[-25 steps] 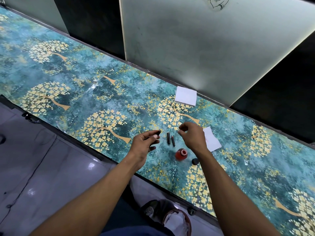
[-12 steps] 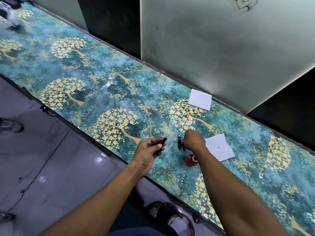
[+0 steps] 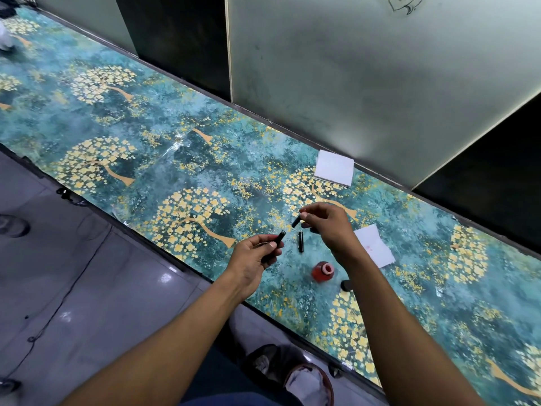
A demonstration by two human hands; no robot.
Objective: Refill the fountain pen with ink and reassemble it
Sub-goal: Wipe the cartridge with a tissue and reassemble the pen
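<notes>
My left hand (image 3: 254,260) grips a black pen section (image 3: 280,237), its far end sticking out past my thumb toward the upper right. My right hand (image 3: 329,227) pinches a second black pen piece (image 3: 296,221) above the counter; a small gap separates the two pieces. A third black pen part (image 3: 300,242) lies flat on the counter between my hands. The open red ink bottle (image 3: 323,271) stands just below my right wrist, and its dark cap (image 3: 345,285) rests beside it, partly hidden by my right forearm.
The long counter (image 3: 175,159) has a teal and gold tree pattern. A white paper with a faint red stain (image 3: 373,247) lies right of my right hand. A folded white tissue stack (image 3: 334,167) sits by the back wall. The counter's front edge runs above grey floor.
My right hand went down to the counter, picked up one of the two black parts lying there and lifted it toward the piece in my left hand. One part stays on the counter.
</notes>
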